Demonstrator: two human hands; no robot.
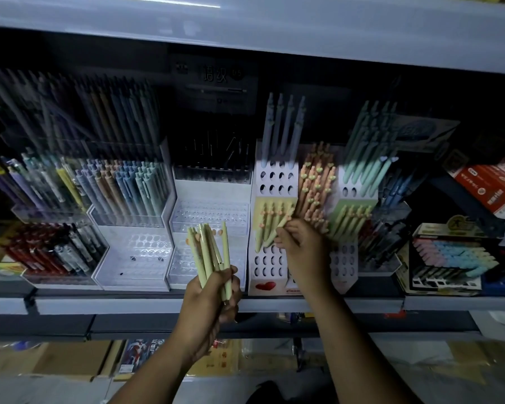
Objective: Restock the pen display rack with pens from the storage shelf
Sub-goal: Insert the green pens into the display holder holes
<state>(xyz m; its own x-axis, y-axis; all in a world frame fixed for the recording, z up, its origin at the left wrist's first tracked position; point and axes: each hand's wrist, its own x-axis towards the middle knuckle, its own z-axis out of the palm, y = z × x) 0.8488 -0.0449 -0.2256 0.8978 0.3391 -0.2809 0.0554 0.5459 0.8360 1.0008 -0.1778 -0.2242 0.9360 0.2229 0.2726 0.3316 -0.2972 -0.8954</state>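
My left hand [213, 295] grips a bundle of pale yellow-green pens [209, 252], held upright in front of the shelf. My right hand [299, 243] pinches one more pale yellow pen [283, 221] at the yellow section of the white holed display rack [271, 263]. Several yellow pens [267, 225] stand tilted in that section. Four grey-blue pens [283, 129] stand in the rack's top rows. Orange-pink pens [315, 188] and green pens [362, 158] fill the neighbouring parts of the rack.
Clear acrylic pen stands [210, 217] with bare holes sit left of the rack, and further left are stands packed with pastel pens [123, 188] and red and black pens [53, 249]. Boxes [490, 188] crowd the right. An upper shelf [245, 21] overhangs. Cartons lie below.
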